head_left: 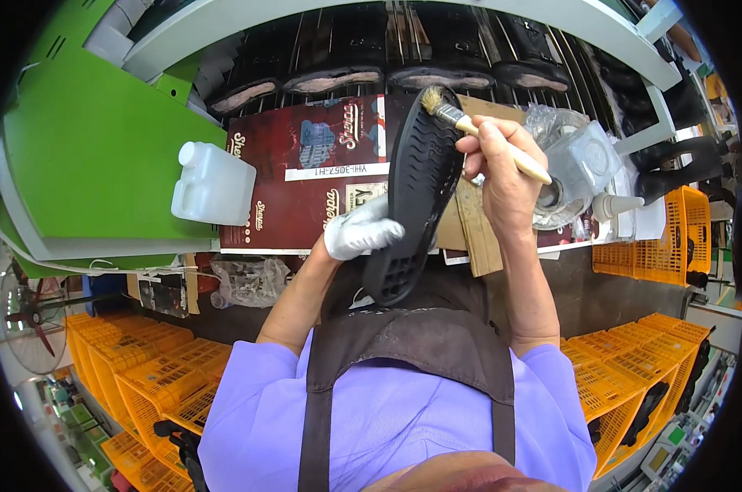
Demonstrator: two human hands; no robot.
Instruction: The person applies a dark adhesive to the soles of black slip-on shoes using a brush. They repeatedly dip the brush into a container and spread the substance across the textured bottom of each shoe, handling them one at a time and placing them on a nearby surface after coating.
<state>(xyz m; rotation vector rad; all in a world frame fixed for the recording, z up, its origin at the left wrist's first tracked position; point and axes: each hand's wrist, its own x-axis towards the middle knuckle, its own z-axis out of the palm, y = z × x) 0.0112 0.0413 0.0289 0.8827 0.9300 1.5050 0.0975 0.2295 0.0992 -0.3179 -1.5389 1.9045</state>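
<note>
My left hand [361, 232], in a white glove, grips a black rubber shoe sole [416, 193] from below and holds it upright over the bench, tread side toward me. My right hand [502, 168] is bare and holds a small wooden-handled brush [477, 131]. The brush's pale bristles touch the sole's upper tip. A dark red flattened cardboard box [305, 176] covers the bench under the sole.
A white plastic jug [213, 184] stands at the left of the bench beside a green machine housing [100, 156]. Behind, a conveyor rack [404, 49] carries several shoe soles. A clear plastic tub [580, 164] and a white nozzle bottle [617, 205] sit at right. Yellow crates [153, 369] are stacked on both sides.
</note>
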